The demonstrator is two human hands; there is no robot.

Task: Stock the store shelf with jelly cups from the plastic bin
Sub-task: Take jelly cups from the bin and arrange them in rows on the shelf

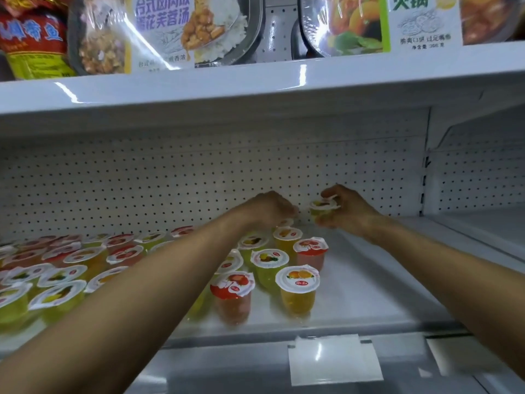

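Two hands are at the back of the shelf: the right hand has its fingers curled round a green jelly cup, held low over it. The left hand droops over the rearmost standing cup, its fingers hidden, so I cannot tell their grip.

The left meal tray reads "台式卤肉饭", the right meal tray "火锅".

At least twenty jelly cups stand on the lower shelf, the blurred left rows defying an exact tally; one held cup is pinched in the right hand. Overhead: two ready-meal trays and one red packet.
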